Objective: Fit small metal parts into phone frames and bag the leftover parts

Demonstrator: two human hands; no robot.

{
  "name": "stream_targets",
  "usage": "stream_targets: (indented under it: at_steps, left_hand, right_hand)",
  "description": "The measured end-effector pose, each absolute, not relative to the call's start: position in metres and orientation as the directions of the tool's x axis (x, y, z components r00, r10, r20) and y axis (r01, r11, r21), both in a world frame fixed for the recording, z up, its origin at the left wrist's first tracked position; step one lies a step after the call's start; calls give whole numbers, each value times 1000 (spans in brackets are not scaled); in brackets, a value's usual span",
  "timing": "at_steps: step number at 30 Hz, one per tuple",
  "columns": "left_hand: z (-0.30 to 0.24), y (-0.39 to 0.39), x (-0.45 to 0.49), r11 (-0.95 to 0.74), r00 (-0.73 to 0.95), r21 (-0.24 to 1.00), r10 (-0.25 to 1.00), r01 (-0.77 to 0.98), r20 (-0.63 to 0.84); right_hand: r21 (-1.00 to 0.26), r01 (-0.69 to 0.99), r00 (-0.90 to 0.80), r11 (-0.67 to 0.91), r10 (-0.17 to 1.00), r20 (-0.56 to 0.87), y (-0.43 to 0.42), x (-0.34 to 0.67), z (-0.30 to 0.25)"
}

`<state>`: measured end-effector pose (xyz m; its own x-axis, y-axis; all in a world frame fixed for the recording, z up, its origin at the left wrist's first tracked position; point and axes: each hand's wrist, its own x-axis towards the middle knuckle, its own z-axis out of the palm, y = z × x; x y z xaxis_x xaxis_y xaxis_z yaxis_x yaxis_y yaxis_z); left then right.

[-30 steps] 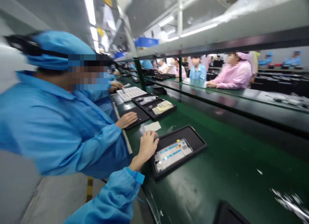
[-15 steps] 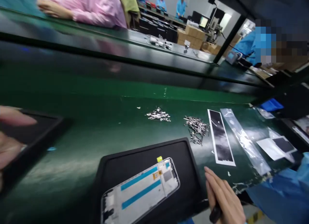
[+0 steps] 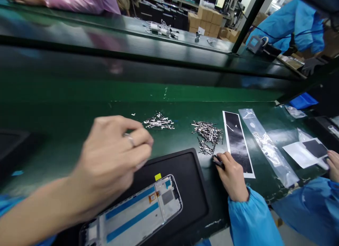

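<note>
**Right hand on tool at heap, left hand over tray**

Left hand [image 3: 113, 157]: raised above the tray [image 3: 190, 175], over its 10 o'clock corner, blurred, ring on one finger. Grip together, fingertips curled in to the thumb; cannot tell whether anything sits between.

Right hand [image 3: 233, 173]: down on the table [image 3: 66, 108] at 3 o'clock of the tray, just beside its rim. Grip clamped on a dark tool [image 3: 218, 163]. Tip points toward 11 o'clock and meets the near edge of the heap [image 3: 208, 133] of small metal parts, which lies at 1 o'clock of the tray.

In the tray, toward 7 o'clock: frame [image 3: 135, 214], flat, slanted from 8 to 2 o'clock, two blue bands along it, yellow tab [image 3: 158, 177] at its upper end.

At 12 o'clock of the tray, apart from the first: second heap [image 3: 159, 121]. At 12 o'clock of the right hand, close by: strip [image 3: 237, 140], black on white backing. Further toward 3 o'clock: bag [image 3: 267, 150], clear, then sheet [image 3: 299, 155] with a black square. At the picture's 3 o'clock edge, by the sheet: co-worker's hand [image 3: 334, 165].
</note>
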<state>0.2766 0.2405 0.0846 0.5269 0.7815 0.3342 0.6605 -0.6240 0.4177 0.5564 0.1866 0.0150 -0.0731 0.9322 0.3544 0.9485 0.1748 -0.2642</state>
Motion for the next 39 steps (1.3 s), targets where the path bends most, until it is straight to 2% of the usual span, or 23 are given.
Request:
stream_targets:
  at_steps: [3, 5, 8, 12, 15, 19, 24, 31, 35, 39]
  left_hand:
    - [90, 244, 310, -750, 639, 264, 657, 606, 400]
    - [89, 247, 326, -791, 701, 254, 612, 557, 368]
    - [84, 254, 345, -748, 734, 404, 640, 527, 226]
    - [74, 264, 369, -554, 678, 600, 734, 577, 26]
    - [66, 266, 387, -499, 650, 643, 760, 581, 2]
    - [54, 265, 406, -453, 616, 694, 788, 560, 18]
    - [45, 270, 418, -363, 578, 786, 816, 501, 8]
    - [52, 273, 416, -265, 505, 868, 863, 420, 19]
    - [53, 269, 417, -260, 481, 879, 876, 400, 40]
    - [49, 269, 418, -274, 457, 863, 888, 424, 57]
  right_hand:
    - [-272, 949, -73, 162, 948, 309, 197, 553, 10]
    - [-306, 938, -67, 161, 953, 295, 200, 552, 9]
    - [-405, 904, -16, 136, 958, 285, 199, 553, 12]
    - [-603, 796, 126, 49, 962, 244, 193, 557, 23]
    - [-730, 683, 236, -21, 953, 193, 190, 562, 30]
    - [-817, 576, 323, -40, 928, 182, 189, 564, 30]
    - [-818, 575, 362, 1, 896, 256, 187, 559, 31]
    - [-703, 707, 333, 77, 841, 427, 186, 549, 34]
    - [-687, 723, 275, 74, 882, 384, 189, 547, 34]
    - [-690, 723, 323, 26, 871, 371, 190, 549, 33]
